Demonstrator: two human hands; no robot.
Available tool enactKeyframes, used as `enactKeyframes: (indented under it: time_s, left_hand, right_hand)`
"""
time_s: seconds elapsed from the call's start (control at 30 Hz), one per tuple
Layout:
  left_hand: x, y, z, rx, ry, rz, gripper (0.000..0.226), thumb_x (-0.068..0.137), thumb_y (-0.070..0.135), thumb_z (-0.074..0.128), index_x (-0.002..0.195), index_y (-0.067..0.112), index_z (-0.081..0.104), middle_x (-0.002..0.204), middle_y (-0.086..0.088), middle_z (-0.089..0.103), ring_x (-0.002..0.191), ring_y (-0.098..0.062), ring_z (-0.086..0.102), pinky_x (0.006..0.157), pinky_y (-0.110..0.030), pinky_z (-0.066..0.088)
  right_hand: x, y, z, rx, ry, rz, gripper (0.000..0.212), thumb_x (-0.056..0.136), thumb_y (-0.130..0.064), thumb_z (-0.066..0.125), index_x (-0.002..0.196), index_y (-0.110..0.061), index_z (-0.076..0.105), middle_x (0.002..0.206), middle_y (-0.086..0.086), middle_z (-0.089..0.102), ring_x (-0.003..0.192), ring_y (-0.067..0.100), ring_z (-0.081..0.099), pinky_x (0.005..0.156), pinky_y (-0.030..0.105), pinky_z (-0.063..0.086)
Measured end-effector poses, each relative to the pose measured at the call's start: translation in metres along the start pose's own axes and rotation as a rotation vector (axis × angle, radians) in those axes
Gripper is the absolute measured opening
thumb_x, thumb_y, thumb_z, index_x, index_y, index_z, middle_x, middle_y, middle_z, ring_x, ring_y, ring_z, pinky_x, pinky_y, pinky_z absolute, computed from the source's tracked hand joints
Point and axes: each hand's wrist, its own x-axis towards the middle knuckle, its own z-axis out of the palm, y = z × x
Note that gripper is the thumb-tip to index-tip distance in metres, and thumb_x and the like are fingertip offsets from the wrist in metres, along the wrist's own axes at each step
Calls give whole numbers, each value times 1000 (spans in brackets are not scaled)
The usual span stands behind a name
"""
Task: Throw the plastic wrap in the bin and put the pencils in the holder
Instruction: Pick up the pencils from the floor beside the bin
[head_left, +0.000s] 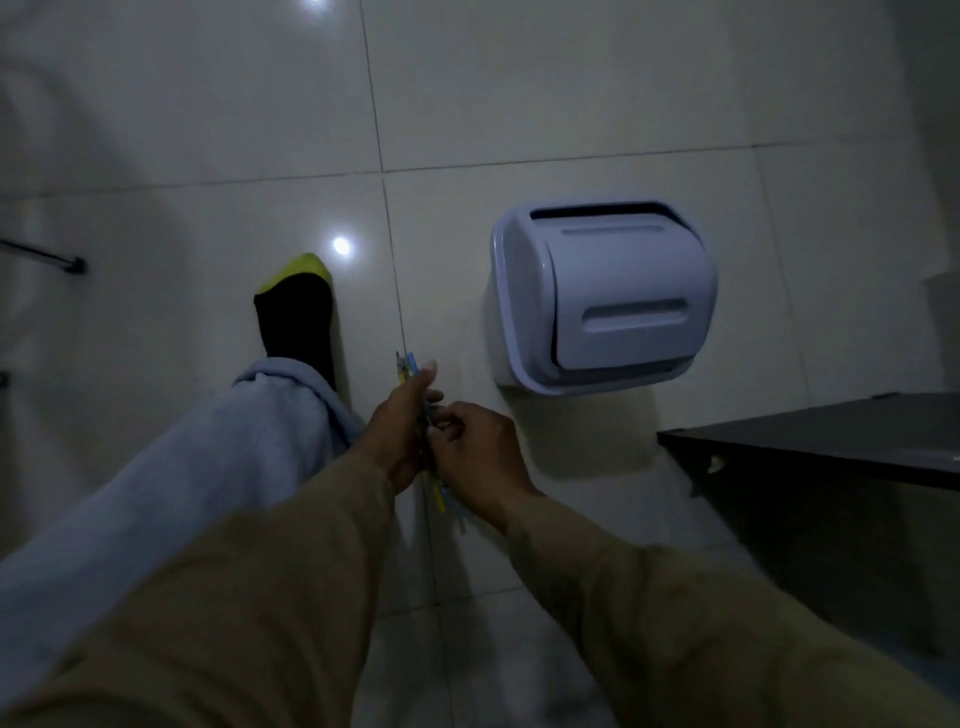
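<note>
The bin (602, 296) stands on the tiled floor (571, 93) ahead and to the right of the hands, its swing lid shut, with a dark slot showing along its far edge. It lies well apart from both hands, though the right hand (478, 452) is the nearer of the two, so the throw, by my reading, falls to that side.

The pencils (408, 366) form a tight bundle whose long axis runs away from the person, nearly straight ahead; coloured tips stick out past the left thumb at the far end and more ends poke out below the hands at the near end.

The left hand (400, 426) is clenched around the middle of the bundle, thumb laid along it. The right hand has its fingers curled in against the bundle's side, pinching at something there (probably the plastic wrap, but the dim light and blur do not let me see any film, so I cannot tell whether the hand has it).

No holder is in view. A dark tabletop (831, 441) edges in at the right, just beyond the bin.
</note>
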Motion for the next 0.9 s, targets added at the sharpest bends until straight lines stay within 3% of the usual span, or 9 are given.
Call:
enactKeyframes:
  time_s: [0.1,0.23,0.4,0.47,0.6,0.67,0.73,0.8,0.9]
  left_hand:
    - [-8,4,8,-22,101,48,11,95,19,50,92,9,54,71,-10,56,60,-22,58,52,-28,51]
    - [-32,21,19,5,95,120,13,99,18,37,93,12,47,67,-5,48,62,-25,51,65,-39,49]
    - [-92,41,30,68,49,259,12,99,19,40,95,10,47,71,-7,51,62,-26,54,64,-38,50]
    - [-126,49,38,93,18,330,12,98,16,41,91,10,47,71,-9,51,62,-26,54,62,-37,50]
    - [-202,67,55,131,-45,485,14,100,15,40,90,7,47,73,-12,54,60,-27,54,53,-33,53]
    - [-243,81,63,164,-78,560,15,101,16,41,93,6,48,74,-13,56,63,-29,56,60,-38,56]
    - [-288,98,72,220,-106,642,18,101,19,41,93,6,50,78,-14,59,70,-32,58,68,-43,57]
    - [-332,115,84,324,-110,732,19,101,23,41,94,9,52,85,-12,65,76,-30,61,67,-39,51]
    - [-399,140,105,525,-83,893,26,102,28,38,114,11,53,99,-5,73,90,-26,62,68,-32,47]
  right_hand:
    - [1,-4,2,69,74,-50,23,89,-20,59,106,-15,75,98,7,74,87,17,68,73,24,52]
    - [-23,4,-7,289,372,219,17,90,-18,54,100,-20,66,97,5,69,84,17,62,74,28,49]
    - [-61,-27,-27,988,-22,669,25,100,-29,43,118,-14,50,112,15,61,91,33,63,81,43,53]
    - [-75,-51,-40,1116,-75,599,24,99,-21,40,120,-14,50,120,18,59,92,36,64,79,43,55]
    - [-109,-110,-65,917,-92,288,36,86,5,40,113,-11,57,103,16,59,81,26,58,70,36,54]
    - [-130,-142,-81,719,-63,143,36,86,3,48,117,-13,53,104,12,58,80,20,56,68,33,53]
    - [-151,-173,-101,569,-4,-9,42,88,-1,58,125,-16,46,112,6,58,89,15,56,81,36,55]
    - [-171,-204,-121,494,45,-144,42,92,-6,59,129,-17,41,115,-3,56,98,11,56,91,33,50]
    - [-204,-256,-153,382,136,-223,31,95,-22,54,124,-15,48,111,0,59,98,19,60,87,39,51]
